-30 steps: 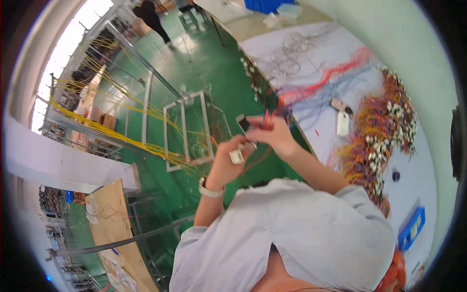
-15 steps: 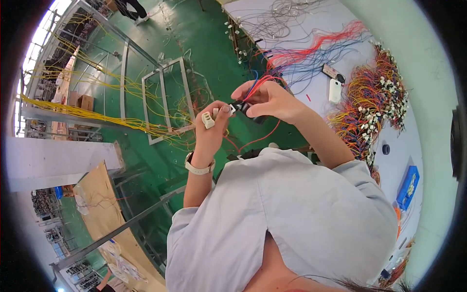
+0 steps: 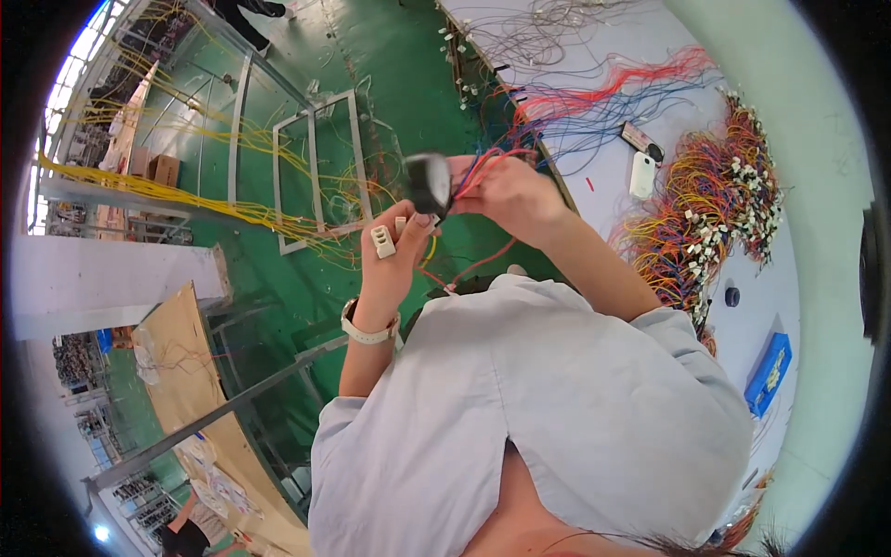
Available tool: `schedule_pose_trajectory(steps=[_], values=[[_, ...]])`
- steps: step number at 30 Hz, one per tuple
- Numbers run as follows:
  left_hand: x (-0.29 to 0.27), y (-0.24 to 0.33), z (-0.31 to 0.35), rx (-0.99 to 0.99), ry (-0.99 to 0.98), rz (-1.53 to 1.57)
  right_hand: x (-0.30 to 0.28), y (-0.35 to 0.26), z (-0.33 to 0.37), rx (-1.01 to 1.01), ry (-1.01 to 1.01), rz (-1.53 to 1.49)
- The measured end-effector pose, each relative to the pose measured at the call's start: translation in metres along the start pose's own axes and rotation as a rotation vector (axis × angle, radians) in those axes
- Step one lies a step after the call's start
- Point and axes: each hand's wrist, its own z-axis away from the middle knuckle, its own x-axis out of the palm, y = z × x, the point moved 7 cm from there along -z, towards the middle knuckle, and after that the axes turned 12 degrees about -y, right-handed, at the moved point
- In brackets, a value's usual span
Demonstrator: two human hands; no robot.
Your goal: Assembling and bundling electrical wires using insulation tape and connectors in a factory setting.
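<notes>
My left hand (image 3: 388, 265) is closed, thumb raised, with white plastic connectors (image 3: 382, 241) tucked along its fingers. A blurred black ring with a pale middle, which looks like a roll of tape (image 3: 429, 184), stands just above the left thumb, between both hands. To its right, my right hand (image 3: 520, 197) is closed around a bundle of red and blue wires (image 3: 476, 174); some of its fingertips are hidden behind the bundle and roll. A red wire loop (image 3: 452, 284) hangs below the hands, and a short yellow wire shows beside the left thumb.
At right, a white table (image 3: 594, 190) bears red and blue wires, a heap of colourful wires with white connectors (image 3: 715, 213), a white phone-like object (image 3: 641, 174) and a blue tray (image 3: 768, 375). Metal frames (image 3: 316, 172) with yellow wires stand left. Another person's legs show far off.
The black roll has swung up and left from beneath my right hand to between the hands. My left hand has shifted slightly left and down.
</notes>
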Motion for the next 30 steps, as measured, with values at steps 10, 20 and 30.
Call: schedule_pose_trajectory(steps=[10, 20, 30], values=[[0.014, 0.030, 0.015, 0.310, 0.123, -1.078, -0.001, 0.005, 0.014, 0.346, 0.034, 0.323], [0.048, 0.037, -0.005, 0.292, -0.283, -1.336, 0.000, -0.005, 0.033, 0.373, 0.009, 0.386], [0.056, 0.021, -0.015, 0.265, -0.259, -0.897, -0.021, -0.023, 0.059, 0.227, 0.106, 0.690]])
